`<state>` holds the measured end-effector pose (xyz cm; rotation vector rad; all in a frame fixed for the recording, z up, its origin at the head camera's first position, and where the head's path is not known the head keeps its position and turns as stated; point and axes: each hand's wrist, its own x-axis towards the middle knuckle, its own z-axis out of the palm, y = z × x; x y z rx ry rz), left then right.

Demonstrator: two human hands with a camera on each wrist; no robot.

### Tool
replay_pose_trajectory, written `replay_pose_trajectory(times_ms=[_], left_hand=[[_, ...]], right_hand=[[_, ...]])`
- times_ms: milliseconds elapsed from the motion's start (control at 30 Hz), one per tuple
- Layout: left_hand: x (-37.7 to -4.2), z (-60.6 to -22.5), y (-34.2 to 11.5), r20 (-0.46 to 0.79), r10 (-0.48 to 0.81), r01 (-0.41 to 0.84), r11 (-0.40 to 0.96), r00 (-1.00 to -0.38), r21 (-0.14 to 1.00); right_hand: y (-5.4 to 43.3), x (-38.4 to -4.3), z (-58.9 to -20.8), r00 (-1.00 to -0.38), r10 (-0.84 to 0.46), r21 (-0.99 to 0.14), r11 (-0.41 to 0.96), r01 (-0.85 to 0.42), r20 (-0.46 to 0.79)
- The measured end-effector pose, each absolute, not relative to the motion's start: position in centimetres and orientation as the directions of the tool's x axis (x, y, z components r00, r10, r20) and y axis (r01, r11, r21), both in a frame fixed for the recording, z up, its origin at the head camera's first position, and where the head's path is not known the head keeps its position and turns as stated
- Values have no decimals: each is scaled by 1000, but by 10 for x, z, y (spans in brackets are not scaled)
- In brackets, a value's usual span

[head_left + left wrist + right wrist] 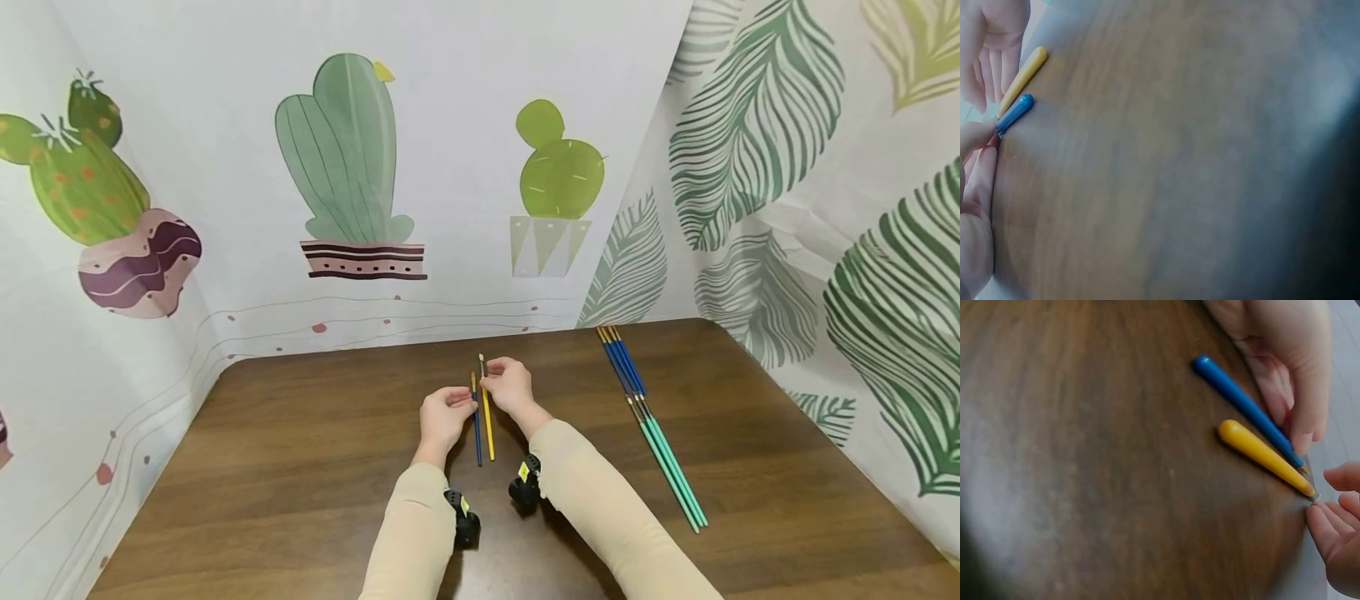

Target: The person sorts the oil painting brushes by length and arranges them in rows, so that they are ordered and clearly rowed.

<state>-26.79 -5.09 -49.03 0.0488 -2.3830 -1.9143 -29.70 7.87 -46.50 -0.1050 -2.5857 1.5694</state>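
Observation:
Two paintbrushes lie side by side on the brown table, bristles pointing away from me. The blue paintbrush [477, 437] is the left one, and my left hand [444, 417] pinches it near its bristle end between thumb and fingers. Just right of it is the yellow paintbrush [490, 425], slightly farther forward, with a pale tip. My right hand [512, 386] is beside its upper part. In the right wrist view, the right fingertips [1317, 515] touch the yellow paintbrush near the ferrule, while the thumb stands apart from it. Both rounded handle ends point toward me.
On the right of the table [300, 467] lie several blue-handled paintbrushes [626, 367] near the back edge. Several teal-handled paintbrushes [671, 471] lie in line below them. A cloth printed with cacti and leaves hangs behind the table.

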Motion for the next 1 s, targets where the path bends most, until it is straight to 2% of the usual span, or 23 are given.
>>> replay_pose_trajectory(times_ms=[467,733,1000], left_hand=[[-267,-488,-51,45,-82,28,199,-996,980],[-266,-488,-50,46,-79,30,199,-996,979],[-267,-489,-49,53,-80,35,215,-995,976]], right_hand=[[71,-295,-457,-994,97,-745,667,21,59],[73,-296,-456,-992,108,-703,711,27,72],[79,-296,-455,-983,166,-776,630,40,84]])
